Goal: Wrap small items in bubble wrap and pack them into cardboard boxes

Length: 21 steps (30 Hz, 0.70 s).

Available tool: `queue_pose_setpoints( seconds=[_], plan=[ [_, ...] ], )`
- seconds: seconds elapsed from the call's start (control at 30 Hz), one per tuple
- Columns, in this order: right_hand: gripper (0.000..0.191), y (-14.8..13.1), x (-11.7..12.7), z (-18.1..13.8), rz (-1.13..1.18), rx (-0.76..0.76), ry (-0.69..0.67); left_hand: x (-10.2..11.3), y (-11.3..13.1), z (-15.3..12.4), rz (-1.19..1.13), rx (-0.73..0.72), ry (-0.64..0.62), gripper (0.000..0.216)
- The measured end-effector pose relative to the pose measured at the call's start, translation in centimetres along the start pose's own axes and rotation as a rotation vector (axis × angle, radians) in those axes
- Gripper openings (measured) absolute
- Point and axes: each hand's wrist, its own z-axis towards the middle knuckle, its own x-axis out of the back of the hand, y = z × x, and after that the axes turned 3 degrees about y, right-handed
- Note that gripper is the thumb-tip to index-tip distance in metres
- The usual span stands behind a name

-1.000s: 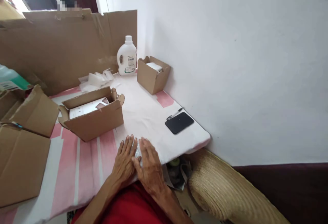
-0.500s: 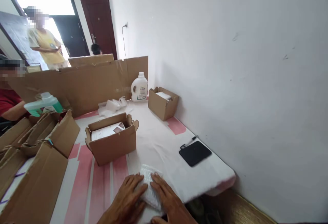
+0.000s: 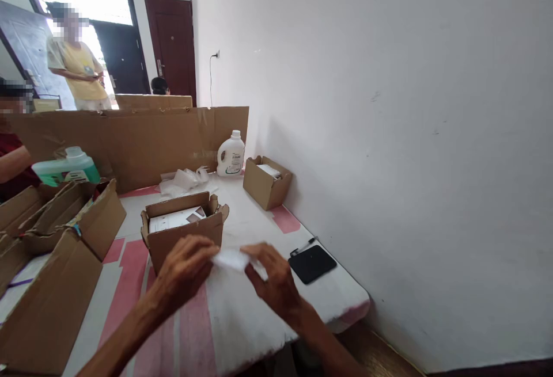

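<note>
A small packet of clear bubble wrap point(image 3: 232, 259) is held up above the table between both hands, blurred by motion. My left hand point(image 3: 188, 262) is closed on its left end. On its right end, my right hand point(image 3: 272, 276) grips with thumb and fingers. What lies inside the wrap cannot be made out. Just behind my left hand stands an open cardboard box point(image 3: 185, 244) with a white printed box point(image 3: 173, 220) inside.
Several open cardboard boxes point(image 3: 64, 302) line the left side. A white jug point(image 3: 232, 155), a green-liquid jug point(image 3: 71, 168), crumpled plastic point(image 3: 181, 181) and another carton point(image 3: 265, 187) stand farther back. A black pad point(image 3: 313, 263) and pen point(image 3: 303, 246) lie right. Other people are beyond the cardboard partition point(image 3: 142, 147).
My hands were pressing the bubble-wrapped packet flat on the table near the front edge. Now they have lifted it and moved it forward, each gripping an end.
</note>
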Motion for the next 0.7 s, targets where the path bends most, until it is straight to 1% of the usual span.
queue_pose_setpoints(
  seconds=[0.07, 0.1, 0.13, 0.2, 0.27, 0.33, 0.4, 0.47, 0.53, 0.57, 0.6, 0.67, 0.7],
  plan=[
    [0.017, 0.0, -0.6, 5.3, -0.035, 0.071, 0.05, 2.6, -2.6, 2.8, 0.108, 0.027, 0.084, 0.025],
    [0.018, 0.1, -1.2, 7.8, -0.069, 0.105, 0.045, 3.7, -4.1, 3.9, 0.176, 0.049, 0.093, 0.025],
    [0.02, 0.3, -2.1, 9.9, -0.11, 0.144, 0.03, 4.8, -5.6, 4.7, 0.241, 0.074, 0.077, 0.025],
    [0.022, 0.7, -4.5, 13.3, -0.179, 0.228, -0.043, 6.4, -8.4, 5.7, 0.34, 0.133, 0.022, 0.028],
    [0.019, 1.2, -7.2, 15.2, -0.225, 0.313, -0.173, 7.4, -10.3, 5.7, 0.354, 0.197, -0.022, 0.033],
    [0.015, 1.6, -9.6, 16.0, -0.241, 0.364, -0.338, 7.7, -11.1, 5.1, 0.286, 0.254, -0.036, 0.038],
    [0.013, 1.9, -11.2, 16.2, -0.195, 0.343, -0.503, 7.1, -11.2, 4.2, 0.165, 0.296, -0.093, 0.037],
    [0.01, 2.4, -11.7, 16.3, -0.053, 0.271, -0.658, 6.2, -11.2, 3.4, 0.064, 0.325, -0.216, 0.035],
    [0.017, 2.9, -11.4, 16.4, 0.14, 0.191, -0.767, 5.4, -11.3, 2.9, 0.036, 0.35, -0.365, 0.033],
    [0.022, 3.3, -11.1, 16.5, 0.234, 0.147, -0.779, 5.1, -11.4, 2.6, 0.046, 0.364, -0.423, 0.033],
    [0.022, 3.6, -10.7, 16.6, 0.315, 0.096, -0.759, 5.0, -11.6, 2.5, 0.06, 0.377, -0.466, 0.033],
    [0.016, 4.2, -10.2, 16.6, 0.425, -0.011, -0.681, 4.8, -12.0, 2.3, 0.067, 0.398, -0.523, 0.037],
    [0.014, 4.3, -10.2, 16.5, 0.448, -0.053, -0.663, 4.7, -12.1, 2.3, 0.063, 0.407, -0.542, 0.039]
  ],
)
